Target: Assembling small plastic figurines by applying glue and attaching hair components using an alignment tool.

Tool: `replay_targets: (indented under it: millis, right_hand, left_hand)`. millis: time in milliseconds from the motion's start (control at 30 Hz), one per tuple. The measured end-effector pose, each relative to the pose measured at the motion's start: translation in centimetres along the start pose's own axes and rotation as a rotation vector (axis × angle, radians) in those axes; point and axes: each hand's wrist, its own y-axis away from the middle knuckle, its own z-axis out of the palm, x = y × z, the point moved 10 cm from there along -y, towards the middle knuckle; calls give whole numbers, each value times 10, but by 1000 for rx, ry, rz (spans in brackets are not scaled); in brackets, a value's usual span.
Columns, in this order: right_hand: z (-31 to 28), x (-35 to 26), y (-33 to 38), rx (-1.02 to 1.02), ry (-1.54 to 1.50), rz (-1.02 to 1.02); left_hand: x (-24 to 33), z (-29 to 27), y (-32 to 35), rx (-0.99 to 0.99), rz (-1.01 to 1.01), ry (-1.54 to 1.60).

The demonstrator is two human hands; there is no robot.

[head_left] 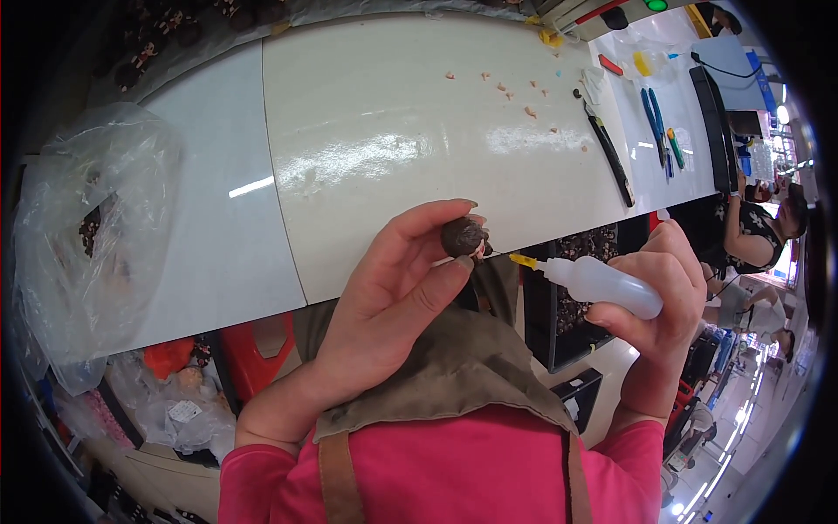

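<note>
A small figurine (463, 237) with a round dark-brown head and a bit of pinkish face is pinched between the thumb and fingers of my left hand (384, 284), just over the table's near edge. My right hand (668, 279) is wrapped round a translucent white squeeze bottle (602, 285), tilted toward the figurine. A yellow needle tip (524, 261) is fitted on the bottle, its thin end at or very near the figurine's lower right side; I cannot tell whether they touch. My left fingers hide part of the figurine.
Pale pink scraps (531, 112) lie on the white table (349, 105). To their right are a black craft knife (608, 155), a blue-handled tool (652, 116) and a green pen (676, 148). A clear plastic bag (144, 188) sits at left; a black crate (543, 327) of small dark pieces stands below the table.
</note>
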Motion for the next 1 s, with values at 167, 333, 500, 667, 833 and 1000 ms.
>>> replay_targets:
  millis: [167,333,500,667,833,1000]
  right_hand:
    - [0,-2,0,-1,2,-12]
    - [-1,-2,0,0,19,-6]
    - [0,-2,-1,0,5,-5]
    - [0,-3,-2,-11,8,-11]
    - [0,-3,-1,-16,0,6]
    - [2,-2,-2,-11,-2,3]
  left_hand:
    - [0,0,0,7,-7,-8]
    - [0,0,0,6,-6,6]
    - [0,0,0,5,-12,-6]
    - [-1,0,-1,8,-22,1]
    - [0,0,0,3,-22,4]
    - [0,0,0,1,-16,-1]
